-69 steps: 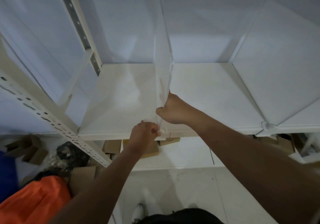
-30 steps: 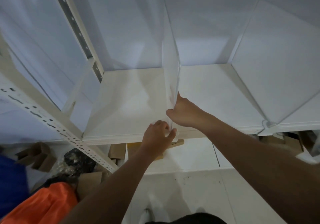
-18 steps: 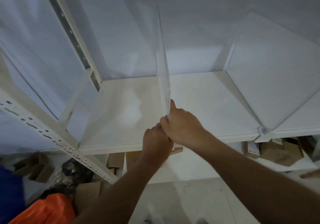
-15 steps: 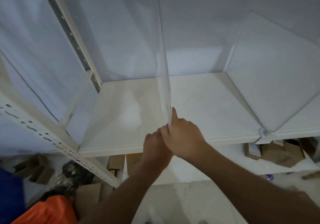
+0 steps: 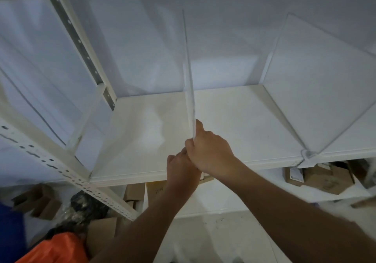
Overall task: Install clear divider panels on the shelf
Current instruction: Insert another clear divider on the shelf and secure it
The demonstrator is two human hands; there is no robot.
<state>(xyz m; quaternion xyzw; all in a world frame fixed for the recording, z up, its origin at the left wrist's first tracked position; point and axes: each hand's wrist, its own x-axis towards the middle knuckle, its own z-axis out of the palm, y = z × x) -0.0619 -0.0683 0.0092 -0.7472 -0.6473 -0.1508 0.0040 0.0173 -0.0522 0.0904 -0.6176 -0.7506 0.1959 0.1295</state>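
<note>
Clear plastic is standing up on edge in the middle of the white shelf [image 5: 234, 124]: this is the panel [image 5: 188, 69], and we are seeing it almost edge-on, so it is looking like a thin line. The right hand [image 5: 209, 150] is closing around the panel's front bottom edge, with one finger pointing up along it. The left hand [image 5: 181, 171] is sitting just under and touching the right hand at the shelf's front lip, curled shut, but I cannot tell what it is holding. Another panel [image 5: 321, 83] is standing at the right side of the shelf, well apart from the hands. Brown boxes [image 5: 317, 177] are lying on the lower shelf, and something orange [image 5: 53, 250] is lying down on the floor.
</note>
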